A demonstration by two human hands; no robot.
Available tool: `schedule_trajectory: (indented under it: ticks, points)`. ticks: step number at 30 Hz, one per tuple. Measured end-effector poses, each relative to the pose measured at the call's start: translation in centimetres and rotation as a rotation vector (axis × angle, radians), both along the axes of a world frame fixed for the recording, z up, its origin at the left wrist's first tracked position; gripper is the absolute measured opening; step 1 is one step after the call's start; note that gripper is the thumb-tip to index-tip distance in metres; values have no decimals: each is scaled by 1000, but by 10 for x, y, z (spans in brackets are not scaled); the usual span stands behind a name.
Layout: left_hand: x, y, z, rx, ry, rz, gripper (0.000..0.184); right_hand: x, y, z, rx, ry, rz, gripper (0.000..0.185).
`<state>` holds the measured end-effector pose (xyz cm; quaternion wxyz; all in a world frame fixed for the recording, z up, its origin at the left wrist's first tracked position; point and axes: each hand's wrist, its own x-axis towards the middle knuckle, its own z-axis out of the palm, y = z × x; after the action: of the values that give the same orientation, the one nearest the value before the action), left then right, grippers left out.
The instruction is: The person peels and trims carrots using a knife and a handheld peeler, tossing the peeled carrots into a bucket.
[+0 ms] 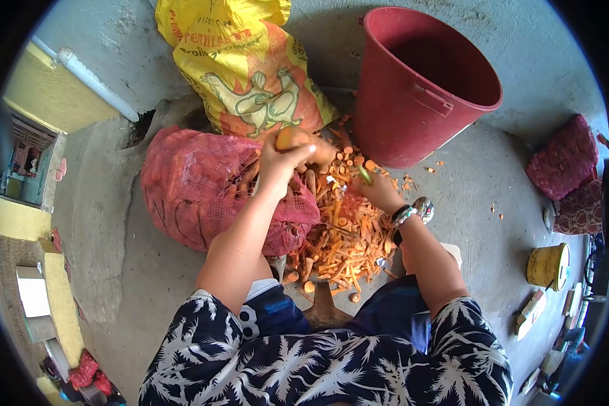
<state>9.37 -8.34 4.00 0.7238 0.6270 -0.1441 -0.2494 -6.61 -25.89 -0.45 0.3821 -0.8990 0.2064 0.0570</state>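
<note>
My left hand (281, 162) is wrapped round a thick carrot (323, 153), whose cut orange end shows by the thumb. To its right, my right hand (380, 189) grips a tool with a green handle (365, 175); its blade is blurred. Below both hands lies a heap of orange carrot peelings and cut pieces (348, 250) on the floor. A red mesh sack (196, 189) full of carrots lies on its side under my left forearm, its opening toward the heap.
A yellow printed sack (250, 74) stands behind the mesh sack. The tall red bin (402, 101) is right of it, against the wall. Far right are a filled red sack (565, 157) and a yellow bucket (548, 266). A stool edge (326, 308) shows between my legs.
</note>
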Motion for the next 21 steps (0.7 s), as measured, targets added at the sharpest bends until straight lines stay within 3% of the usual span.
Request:
schedule_trajectory:
  ticks: [2, 3, 10, 12, 14, 17, 21]
  points:
    - [-2, -1, 4, -172, 212, 66, 39, 5, 10, 7, 562, -102, -227, 30]
    - [-1, -1, 3, -170, 210, 62, 39, 4, 15, 16, 627, -43, -227, 30]
    - [-16, -2, 18, 51, 446, -272, 40, 10, 14, 10, 567, -104, -249, 31]
    - [-8, 1, 7, 144, 425, -624, 46, 10, 4, 6, 439, -166, -204, 30]
    - [-10, 2, 5, 159, 389, -639, 50, 6, -3, 21, 135, -307, -87, 28]
    - [-7, 0, -6, 157, -27, -437, 49, 2, -9, 41, 126, -251, -42, 25]
    - [-10, -2, 3, 285, -331, -392, 51, -1, -9, 35, 131, -312, -3, 24]
